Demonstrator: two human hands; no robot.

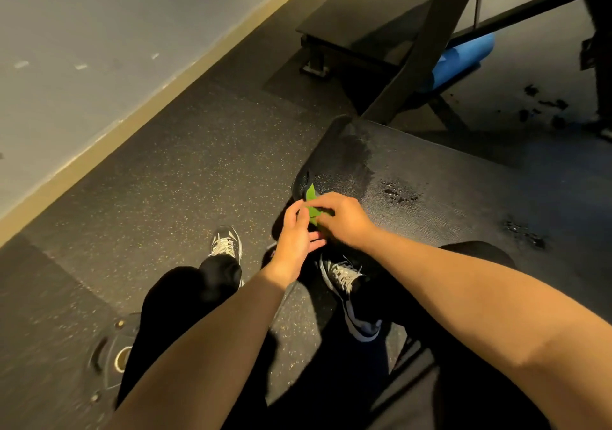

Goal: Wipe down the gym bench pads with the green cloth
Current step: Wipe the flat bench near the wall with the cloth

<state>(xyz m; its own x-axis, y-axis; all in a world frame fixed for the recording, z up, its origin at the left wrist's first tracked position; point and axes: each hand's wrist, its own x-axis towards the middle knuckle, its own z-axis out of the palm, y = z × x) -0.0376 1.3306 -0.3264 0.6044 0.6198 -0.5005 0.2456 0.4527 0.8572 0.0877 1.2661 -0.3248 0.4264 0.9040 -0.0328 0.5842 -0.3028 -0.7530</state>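
Gripping green cloth, both hands, pad edge

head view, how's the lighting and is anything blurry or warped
Head view: warm, dim light; glare on the wet patches of the bench pad; deep shadow swallows the legs below; wide-angle lens bows the forearms; the green cloth, held between left hand and right hand, looks slightly soft.

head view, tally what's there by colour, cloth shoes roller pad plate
green: 1, the cloth
blue: 1, the foam roller
black and white: 2, the left shoe and the right shoe
black: 2, the bench pad and the weight plate
total: 6
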